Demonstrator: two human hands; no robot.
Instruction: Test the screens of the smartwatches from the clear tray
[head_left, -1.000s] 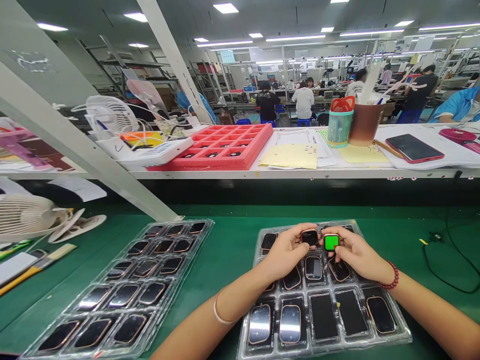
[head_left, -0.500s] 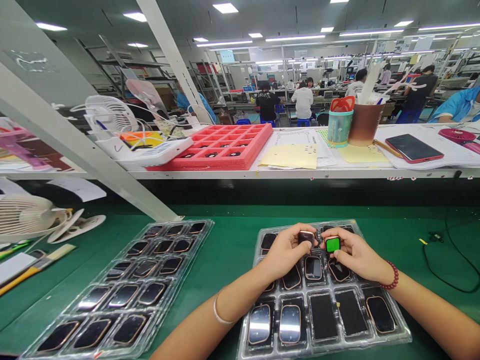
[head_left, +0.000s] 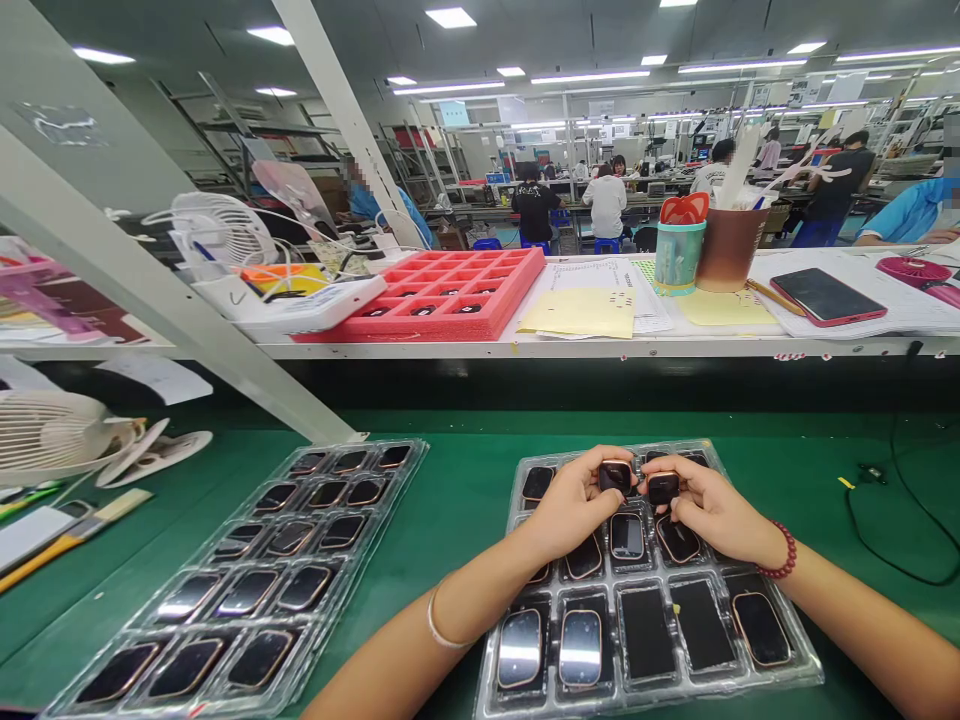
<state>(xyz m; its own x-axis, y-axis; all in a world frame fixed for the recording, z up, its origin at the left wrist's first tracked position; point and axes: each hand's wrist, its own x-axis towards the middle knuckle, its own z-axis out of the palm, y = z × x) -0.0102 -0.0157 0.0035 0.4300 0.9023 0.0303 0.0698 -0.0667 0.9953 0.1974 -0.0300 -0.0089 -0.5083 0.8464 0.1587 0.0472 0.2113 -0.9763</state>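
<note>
My left hand (head_left: 576, 500) is closed round a smartwatch (head_left: 615, 476) with a gold-toned frame, its dark screen turned toward me. A second smartwatch (head_left: 662, 488), also dark, sits between the fingers and thumb of my right hand (head_left: 712, 508). Both are held side by side above the far half of a clear plastic tray (head_left: 551, 578). More watches lie face up in that tray's pockets, including one (head_left: 761, 628) at the near right corner. Two near pockets (head_left: 646, 632) show only black lining. My hands and forearms cover part of the tray.
Another clear tray (head_left: 341, 570) full of watches lies to the left on the green bench (head_left: 450, 500). Beyond it are a brush (head_left: 82, 535) and a fan (head_left: 52, 435). A black cable (head_left: 862, 540) lies at right. The shelf above holds a red foam tray (head_left: 495, 305) and a phone (head_left: 829, 296).
The screen of the watch in my right hand has gone from bright green to dark. The left-hand watch has turned slightly and shows its screen more fully. Both hands stay nearly in place.
</note>
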